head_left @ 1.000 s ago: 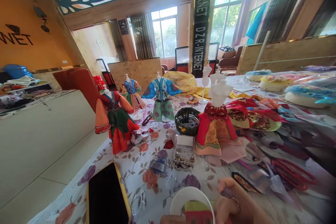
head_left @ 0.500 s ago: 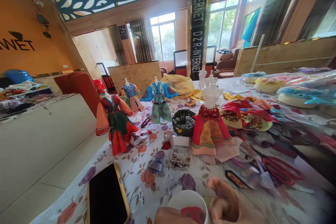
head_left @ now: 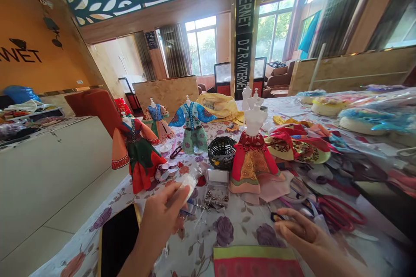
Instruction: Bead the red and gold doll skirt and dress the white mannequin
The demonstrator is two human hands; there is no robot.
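Observation:
My left hand (head_left: 164, 210) pinches a small white item (head_left: 189, 185) above the flowered tablecloth, left of a clear box of beads (head_left: 216, 190). At the right, my right hand (head_left: 300, 229) has its fingers closed on a small dark object (head_left: 276, 217), too small to name. A red cloth with a yellow-green border (head_left: 256, 263) lies at the bottom edge between my hands. Beyond the bead box stand a black woven basket (head_left: 222, 152) and a mannequin in a red and gold skirt (head_left: 255, 162).
A phone (head_left: 119, 242) lies at the lower left. Three dressed figurines, one in a red and green dress (head_left: 143, 160), stand further back. Red-handled scissors (head_left: 341, 212), fabric scraps and a fabric pile (head_left: 299, 140) cover the right side.
My left hand has come up and forward with the white item. The white round object near my hands has left view, and the red cloth now lies flat. My right hand has moved right.

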